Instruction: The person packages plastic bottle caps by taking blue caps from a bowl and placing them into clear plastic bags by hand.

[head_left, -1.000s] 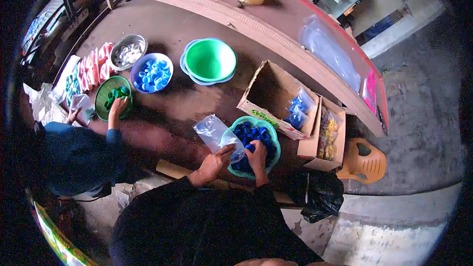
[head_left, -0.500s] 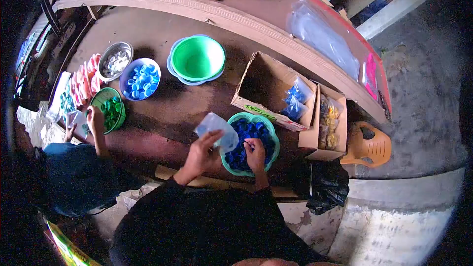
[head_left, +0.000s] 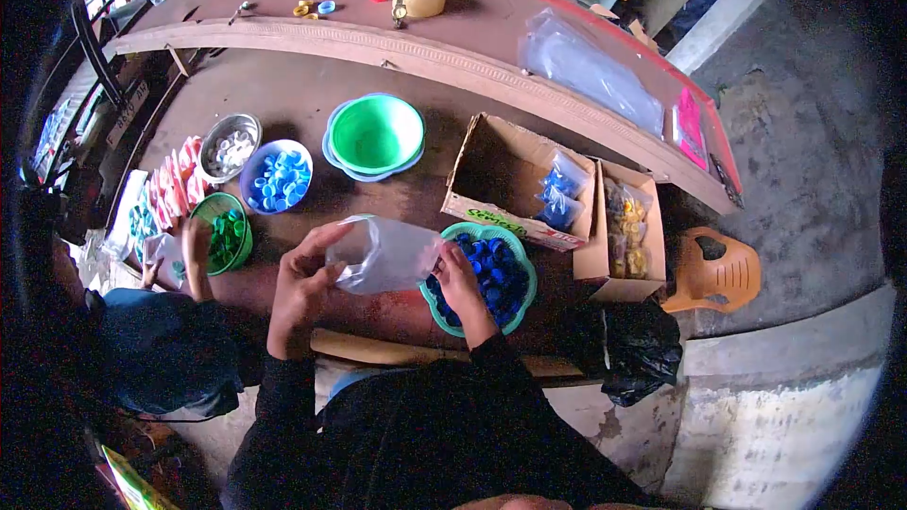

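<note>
A clear plastic bag (head_left: 392, 257) is stretched sideways between my two hands, above the table's near side. My left hand (head_left: 304, 281) grips its left end with thumb and fingers, where the plastic gapes. At the right end, the fingers of my right hand (head_left: 461, 291) close on the bag. Beside and partly beneath that hand stands a mint-green scalloped basket (head_left: 529, 285) full of dark blue bottle caps (head_left: 501, 269). Whether any cap lies inside the bag I cannot tell.
A co-worker's hand (head_left: 196, 250) is at a green basket (head_left: 248, 244) of green caps. Behind are a bowl of light blue caps (head_left: 281, 177), a metal bowl (head_left: 253, 127), and stacked basins (head_left: 378, 132). Cardboard boxes (head_left: 463, 170) with bagged caps stand right, below a raised shelf (head_left: 312, 35).
My right hand has left the dark blue caps and moved left onto the bag. My left hand has shifted left, and the bag is now spread level between both hands.
</note>
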Demonstrator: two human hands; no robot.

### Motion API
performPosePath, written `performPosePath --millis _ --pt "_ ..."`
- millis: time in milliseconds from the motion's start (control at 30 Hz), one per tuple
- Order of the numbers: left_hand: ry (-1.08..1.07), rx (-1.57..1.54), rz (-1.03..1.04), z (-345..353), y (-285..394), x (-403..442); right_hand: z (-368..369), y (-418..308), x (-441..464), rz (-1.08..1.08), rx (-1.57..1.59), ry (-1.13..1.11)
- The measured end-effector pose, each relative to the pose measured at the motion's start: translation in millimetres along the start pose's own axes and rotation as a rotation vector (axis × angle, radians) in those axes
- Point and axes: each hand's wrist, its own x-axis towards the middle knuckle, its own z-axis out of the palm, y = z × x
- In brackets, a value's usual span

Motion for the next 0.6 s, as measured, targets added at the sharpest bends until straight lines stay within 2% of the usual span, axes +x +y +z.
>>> performPosePath --millis 67,133,167,233,333,400,467,500,533,600 --pt "0.058 -0.126 0.012 -4 -2 -8 -22 21 1 -0.016 -0.041 0.006" --pt "0.049 -0.102 -0.005 -8 0 -14 -39 40 3 -0.300 -0.271 -0.025" --pt "0.075 -0.121 -0.046 -13 -5 -17 -41 38 -2 -0.304 -0.271 -0.017" --pt "0.095 -0.215 -0.077 -5 2 -24 -48 37 -16 0.000 0.104 -0.061" --pt "0.100 -0.101 -0.173 -5 9 -29 -49 42 -24 0.098 0.222 -0.035" --pt "0.119 -0.118 -0.103 -11 12 -34 -48 31 -35 0.157 0.201 -0.053" --pt "0.150 -0.140 -0.021 -16 18 -36 -54 20 -39 -0.002 -0.210 0.142" --pt "0.183 0.073 -0.025 -19 23 -35 -64 16 -34 -0.045 -0.431 0.135" --pt "0.214 0.286 -0.027 -23 26 -35 -63 8 -32 -0.087 -0.508 0.209" --pt "0.204 0.266 0.051 -34 -9 -30 -88 11 -16 -0.380 -0.823 0.226"
